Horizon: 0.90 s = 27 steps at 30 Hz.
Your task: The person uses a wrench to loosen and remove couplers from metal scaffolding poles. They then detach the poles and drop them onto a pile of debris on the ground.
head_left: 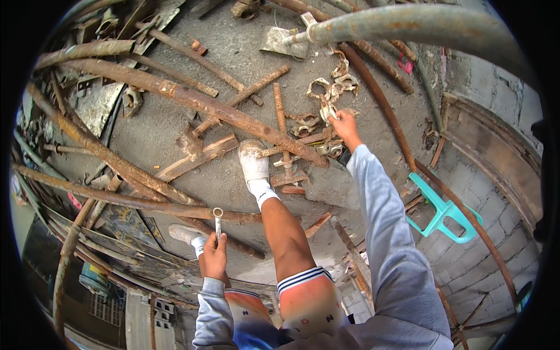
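Note:
A ring-ended wrench [218, 219] stands upright in my left hand [215, 256], whose fingers are closed round its lower part. Out ahead, my right hand [346, 128] is closed on a rusty scaffold clamp [327, 109] low over the dirt floor. More scaffold clamps [347, 83] lie just beyond that hand, and another clamp [305, 123] rests to its left. Below the hand is one more clamp [332, 149], beside threaded rods [280, 111] that lie on the ground.
Long rusty pipes [192, 99] cross the floor ahead and to the left. A thick grey pole [408, 26] spans the upper right. At right, a turquoise plastic stool [446, 213] lies tipped near a block wall [496, 251]. My shoe [252, 157] stands beside a rusty pipe.

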### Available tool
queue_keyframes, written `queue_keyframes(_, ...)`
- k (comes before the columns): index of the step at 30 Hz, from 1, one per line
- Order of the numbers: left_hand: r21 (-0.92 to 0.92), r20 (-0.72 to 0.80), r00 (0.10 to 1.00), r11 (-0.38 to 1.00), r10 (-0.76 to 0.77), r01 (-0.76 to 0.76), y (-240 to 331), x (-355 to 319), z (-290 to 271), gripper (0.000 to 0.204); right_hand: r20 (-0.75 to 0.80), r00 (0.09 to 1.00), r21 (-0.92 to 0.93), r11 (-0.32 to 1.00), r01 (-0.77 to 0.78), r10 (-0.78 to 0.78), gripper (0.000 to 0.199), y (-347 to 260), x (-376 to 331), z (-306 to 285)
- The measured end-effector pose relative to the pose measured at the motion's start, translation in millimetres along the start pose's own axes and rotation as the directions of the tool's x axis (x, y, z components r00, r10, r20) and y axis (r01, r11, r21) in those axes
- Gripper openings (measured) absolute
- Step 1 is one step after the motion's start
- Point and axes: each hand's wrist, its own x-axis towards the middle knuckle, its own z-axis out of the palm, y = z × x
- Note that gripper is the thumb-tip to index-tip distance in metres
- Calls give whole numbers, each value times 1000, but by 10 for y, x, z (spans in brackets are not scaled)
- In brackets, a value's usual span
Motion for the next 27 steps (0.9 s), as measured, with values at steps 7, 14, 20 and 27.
queue_keyframes(7,-205,-50,995,975,81,-89,-226,-355,-97,23,-43,971,29,971,237,-236,32,-1050,-1322,-165)
queue_keyframes(14,-236,-189,973,956,132,-175,-523,-724,-803,29,96,864,61,869,491,-495,29,-1782,-2439,647)
queue_keyframes(20,-531,-358,931,804,75,-269,-1164,-953,-1864,27,389,808,171,896,409,-443,37,-2306,-3426,1909)
queue_keyframes(27,-561,-690,722,669,-52,-488,-2071,-1533,-2745,28,641,606,42,809,586,-472,43,-2623,-4389,3667)
